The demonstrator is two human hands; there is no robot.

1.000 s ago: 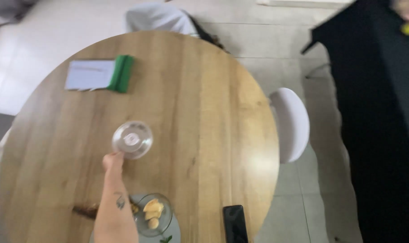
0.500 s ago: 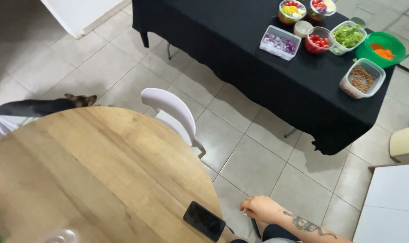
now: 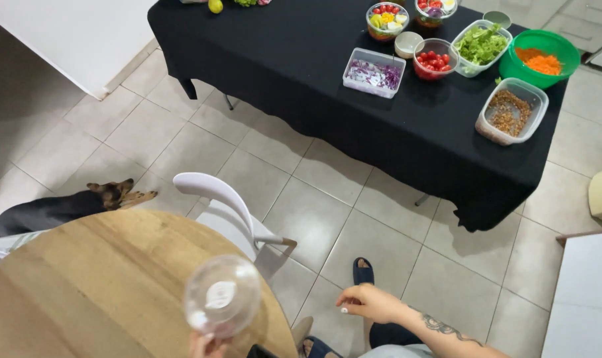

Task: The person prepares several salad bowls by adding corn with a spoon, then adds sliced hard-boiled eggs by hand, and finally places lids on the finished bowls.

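Held only by the fingertips of the left hand [image 3: 205, 345] over the near wooden surface's [image 3: 82, 285] edge, the clear bowl [image 3: 222, 296] could slip and drop, while the right hand [image 3: 370, 303] hangs loosely curled, empty.

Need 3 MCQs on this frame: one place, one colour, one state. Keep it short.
1. Where is the dog?
A. On the floor beyond the round wooden table
B. Under the black-clothed table
C. On the white chair

2. What colour is the bowl with the grated orange food?
A. Clear
B. Green
C. White

3. What is the left hand doing?
A. Resting flat on the table
B. Holding up a clear round container
C. Hanging empty at the side

Answers:
1 A: the dog lies on the tiles at the wooden table's far edge.
2 B: the bowl's rim and wall are green, on the black-clothed table.
3 B: its fingers grip the container from below; the right hand is empty, loosely curled.
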